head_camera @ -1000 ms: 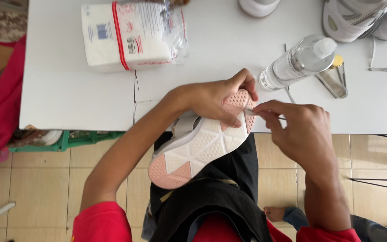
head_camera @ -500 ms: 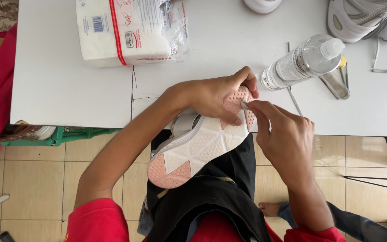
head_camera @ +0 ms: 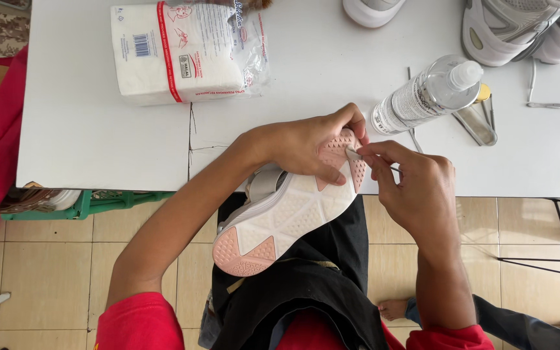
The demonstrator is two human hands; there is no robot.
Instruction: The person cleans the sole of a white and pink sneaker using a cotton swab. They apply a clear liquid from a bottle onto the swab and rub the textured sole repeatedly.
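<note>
Hands (head_camera: 306,146) (head_camera: 416,188) work pink-white shoe sole (head_camera: 293,207) over lap.

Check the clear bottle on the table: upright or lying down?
Lying down. The clear bottle rests on its side on the white table, its white cap pointing toward the grey shoes.

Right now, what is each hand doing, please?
Left hand: closed around the shoe, holding it sole up.
Right hand: fingers pinched on a small thin tool at the sole; what kind cannot be told.
</note>
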